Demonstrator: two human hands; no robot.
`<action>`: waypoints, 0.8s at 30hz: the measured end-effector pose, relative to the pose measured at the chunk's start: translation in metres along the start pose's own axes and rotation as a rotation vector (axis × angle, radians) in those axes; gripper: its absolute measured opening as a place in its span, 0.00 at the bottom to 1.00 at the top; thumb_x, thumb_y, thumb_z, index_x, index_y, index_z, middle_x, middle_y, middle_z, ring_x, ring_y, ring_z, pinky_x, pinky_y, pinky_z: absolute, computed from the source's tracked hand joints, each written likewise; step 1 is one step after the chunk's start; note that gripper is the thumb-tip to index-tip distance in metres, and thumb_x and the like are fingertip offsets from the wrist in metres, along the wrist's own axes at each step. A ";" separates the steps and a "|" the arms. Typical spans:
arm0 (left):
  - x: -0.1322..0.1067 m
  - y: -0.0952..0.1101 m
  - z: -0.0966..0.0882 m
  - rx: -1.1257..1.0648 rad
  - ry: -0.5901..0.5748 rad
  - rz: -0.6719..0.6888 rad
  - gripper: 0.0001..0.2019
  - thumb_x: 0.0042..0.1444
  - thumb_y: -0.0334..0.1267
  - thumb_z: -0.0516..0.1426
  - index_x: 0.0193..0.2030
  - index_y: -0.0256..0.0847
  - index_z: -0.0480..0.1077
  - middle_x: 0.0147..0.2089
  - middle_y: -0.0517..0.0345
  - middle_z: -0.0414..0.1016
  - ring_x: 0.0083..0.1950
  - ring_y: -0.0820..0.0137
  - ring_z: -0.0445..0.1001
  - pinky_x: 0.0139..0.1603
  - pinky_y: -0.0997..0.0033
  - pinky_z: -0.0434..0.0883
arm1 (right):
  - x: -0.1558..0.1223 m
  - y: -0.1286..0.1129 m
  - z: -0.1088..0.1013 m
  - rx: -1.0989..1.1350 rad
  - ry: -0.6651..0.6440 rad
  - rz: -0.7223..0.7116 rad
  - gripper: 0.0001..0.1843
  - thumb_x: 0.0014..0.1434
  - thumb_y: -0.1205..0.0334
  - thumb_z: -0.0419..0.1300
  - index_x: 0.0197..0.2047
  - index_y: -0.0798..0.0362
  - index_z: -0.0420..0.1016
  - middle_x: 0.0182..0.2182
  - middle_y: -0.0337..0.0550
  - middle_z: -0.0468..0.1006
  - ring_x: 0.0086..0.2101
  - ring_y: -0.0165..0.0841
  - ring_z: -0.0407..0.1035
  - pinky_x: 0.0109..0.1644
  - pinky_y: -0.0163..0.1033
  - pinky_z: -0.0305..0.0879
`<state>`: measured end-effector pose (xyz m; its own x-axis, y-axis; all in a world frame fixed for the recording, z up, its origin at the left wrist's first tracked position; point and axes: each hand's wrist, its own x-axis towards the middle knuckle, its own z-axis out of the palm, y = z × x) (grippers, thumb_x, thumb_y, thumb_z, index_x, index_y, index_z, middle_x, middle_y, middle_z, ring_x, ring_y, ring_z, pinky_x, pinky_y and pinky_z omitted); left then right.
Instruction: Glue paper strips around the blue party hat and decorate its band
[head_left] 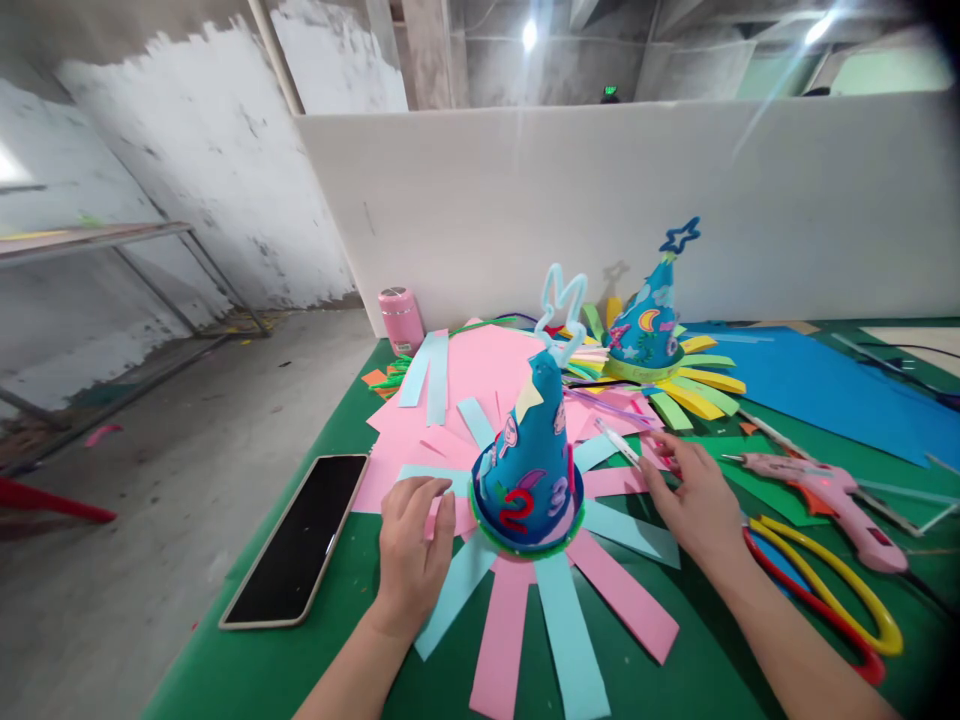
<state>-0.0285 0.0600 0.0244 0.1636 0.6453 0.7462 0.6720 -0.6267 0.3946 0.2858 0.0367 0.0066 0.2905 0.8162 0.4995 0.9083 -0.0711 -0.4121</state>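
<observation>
A blue cone-shaped paper hat (529, 470) stands upright before me, with stickers, a red number 2 and a green fuzzy rim. From its base, pink and light-blue paper strips (574, 640) fan out. A light-blue pipe-cleaner shape (562, 305) rises from its top. Left of the hat, my left hand (416, 540) hovers over the strips, fingers bent, thumb apart, nothing visible in it. My right hand (694, 495) is to the hat's right, thumb and fingers apart. Its thumb tip is close to a slim white pen-like tool (619, 443); whether they touch is unclear.
Right of my hand lie a pink glue gun (817, 480) and red-yellow-handled scissors (840, 590). A second decorated hat (649, 320) stands behind, near blue sheets (832, 385). A phone (300, 545) and pink can-like container (401, 320) are on the left. A white partition (480, 210) borders the back.
</observation>
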 end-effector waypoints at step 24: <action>0.005 0.000 0.004 -0.047 -0.001 -0.170 0.04 0.58 0.32 0.52 0.36 0.39 0.68 0.32 0.55 0.72 0.35 0.68 0.71 0.36 0.67 0.70 | -0.001 -0.003 0.001 0.157 0.048 0.004 0.19 0.58 0.52 0.52 0.48 0.53 0.69 0.34 0.46 0.74 0.33 0.36 0.68 0.37 0.41 0.66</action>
<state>-0.0242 0.0650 0.0257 0.0509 0.7441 0.6661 0.6555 -0.5281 0.5399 0.2819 0.0368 0.0064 0.3111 0.7877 0.5317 0.8502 0.0193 -0.5261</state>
